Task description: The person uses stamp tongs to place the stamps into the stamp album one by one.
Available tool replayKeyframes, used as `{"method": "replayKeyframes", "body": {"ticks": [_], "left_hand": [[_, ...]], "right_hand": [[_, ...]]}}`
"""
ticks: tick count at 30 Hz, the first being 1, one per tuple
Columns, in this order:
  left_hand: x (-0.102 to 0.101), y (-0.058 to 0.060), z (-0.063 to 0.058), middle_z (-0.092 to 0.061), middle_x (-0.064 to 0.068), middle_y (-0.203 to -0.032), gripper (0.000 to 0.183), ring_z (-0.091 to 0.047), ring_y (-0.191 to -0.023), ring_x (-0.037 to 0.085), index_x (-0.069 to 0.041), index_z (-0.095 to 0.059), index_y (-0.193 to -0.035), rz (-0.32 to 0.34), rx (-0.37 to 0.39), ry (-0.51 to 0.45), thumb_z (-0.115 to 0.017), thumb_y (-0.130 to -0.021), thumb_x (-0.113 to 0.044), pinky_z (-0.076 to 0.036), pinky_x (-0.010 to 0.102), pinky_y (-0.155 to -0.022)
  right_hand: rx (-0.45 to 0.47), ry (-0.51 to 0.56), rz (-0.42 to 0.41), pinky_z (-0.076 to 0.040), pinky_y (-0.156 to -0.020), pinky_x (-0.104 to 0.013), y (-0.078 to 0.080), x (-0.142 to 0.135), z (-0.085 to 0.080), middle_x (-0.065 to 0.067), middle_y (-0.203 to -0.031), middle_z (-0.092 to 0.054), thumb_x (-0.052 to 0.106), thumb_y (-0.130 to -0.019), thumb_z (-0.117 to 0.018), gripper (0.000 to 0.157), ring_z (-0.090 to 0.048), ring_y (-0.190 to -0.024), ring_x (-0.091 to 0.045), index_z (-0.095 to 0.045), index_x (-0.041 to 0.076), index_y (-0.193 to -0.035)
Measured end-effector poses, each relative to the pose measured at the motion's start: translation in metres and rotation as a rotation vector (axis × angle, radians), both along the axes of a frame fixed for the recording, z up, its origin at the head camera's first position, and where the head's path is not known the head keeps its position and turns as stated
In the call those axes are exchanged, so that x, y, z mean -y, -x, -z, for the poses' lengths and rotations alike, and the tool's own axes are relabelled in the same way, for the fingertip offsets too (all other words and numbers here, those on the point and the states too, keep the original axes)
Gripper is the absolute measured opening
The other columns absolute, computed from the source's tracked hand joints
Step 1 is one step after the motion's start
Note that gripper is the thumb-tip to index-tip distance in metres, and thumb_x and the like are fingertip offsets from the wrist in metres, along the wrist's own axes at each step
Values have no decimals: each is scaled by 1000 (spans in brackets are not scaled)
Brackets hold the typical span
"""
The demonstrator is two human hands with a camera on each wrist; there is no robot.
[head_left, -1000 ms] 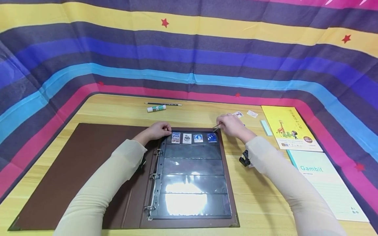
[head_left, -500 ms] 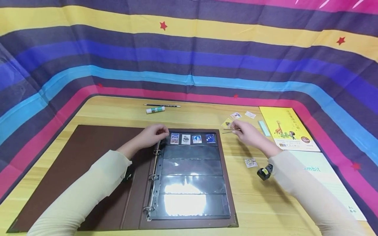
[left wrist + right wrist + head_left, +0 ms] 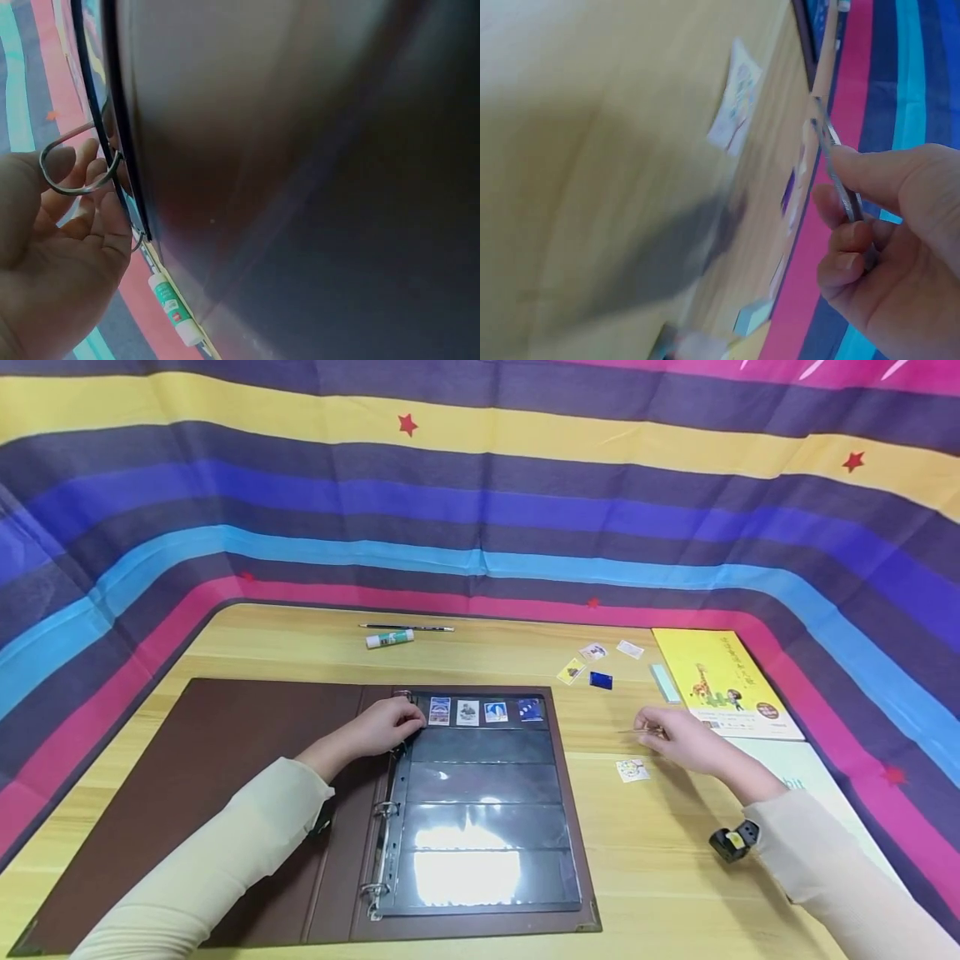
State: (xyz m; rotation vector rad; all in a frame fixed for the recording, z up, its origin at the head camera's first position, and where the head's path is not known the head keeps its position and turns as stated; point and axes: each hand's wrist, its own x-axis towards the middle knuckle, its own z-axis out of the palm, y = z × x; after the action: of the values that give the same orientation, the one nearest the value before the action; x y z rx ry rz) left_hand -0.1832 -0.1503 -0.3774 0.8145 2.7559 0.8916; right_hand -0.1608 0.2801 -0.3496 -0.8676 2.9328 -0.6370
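A brown ring-binder stamp album [image 3: 247, 793] lies spread on the table, its black pocket page [image 3: 480, 785] on the right side. Several stamps [image 3: 468, 712] sit in the page's top strip. My left hand [image 3: 381, 727] pinches the page by its upper left edge, beside a metal ring [image 3: 75, 180]. Right of the album, my right hand [image 3: 682, 739] holds metal tweezers [image 3: 836, 161] between thumb and fingers, tips apart with nothing between them. A pale patterned stamp [image 3: 632, 770] lies on the table just below the tweezers.
Loose stamps lie farther back: a blue one [image 3: 601, 680], a yellow one [image 3: 572, 671] and two paler ones. A glue stick [image 3: 389, 639] and a pencil [image 3: 407, 627] lie behind the album. On the right are a light-blue strip [image 3: 664, 683], a yellow book [image 3: 723, 681] and a notebook [image 3: 832, 810].
My right hand has moved with the tweezers from the page's upper right corner, rightward and nearer, uncovering the loose stamps. My left hand has slid slightly down the page's left edge.
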Motion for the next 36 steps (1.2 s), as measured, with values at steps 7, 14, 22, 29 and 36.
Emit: {"method": "replayKeyframes", "body": {"ticks": [7,14,22,29,36], "left_hand": [[0,0,1,-50,-2,-78,15,-44,-69,12,-8,-60,-84,-4,-10,-4,-48,-84,-18,-38,28,-62],[-3,3,0,-50,-2,-76,12,-43,-69,12,-10,-59,-82,-24,38,14,-49,-83,-17,-37,27,-61],[-2,4,2,-49,-1,-75,11,-43,-68,12,-10,-57,-80,-27,69,-2,-49,-82,-17,-37,27,-60],[0,4,4,-48,-1,-75,10,-43,-68,13,-9,-57,-81,-24,97,-37,-50,-82,-16,-37,28,-60],[1,5,3,-49,0,-77,11,-43,-70,14,-8,-57,-84,-19,135,-57,-50,-82,-17,-37,28,-62]], "right_hand": [[59,-99,-40,-38,-55,-25,-13,-20,1,7,-67,-49,2,-73,-59,11,-44,-60,-6,-53,10,-77],[178,-72,-121,-37,-50,-22,-24,-30,-4,7,-64,-48,4,-74,-59,12,-41,-56,-3,-51,13,-75],[240,3,-193,-38,-53,-22,-20,-17,6,4,-69,-51,8,-76,-58,7,-43,-60,-6,-54,14,-79],[127,27,-93,-40,-59,-25,-2,-8,3,1,-73,-53,3,-76,-57,8,-47,-66,-9,-56,9,-81],[41,-83,-108,-40,-62,-29,17,-8,3,6,-71,-52,0,-73,-59,11,-48,-67,-9,-56,9,-77]]}}
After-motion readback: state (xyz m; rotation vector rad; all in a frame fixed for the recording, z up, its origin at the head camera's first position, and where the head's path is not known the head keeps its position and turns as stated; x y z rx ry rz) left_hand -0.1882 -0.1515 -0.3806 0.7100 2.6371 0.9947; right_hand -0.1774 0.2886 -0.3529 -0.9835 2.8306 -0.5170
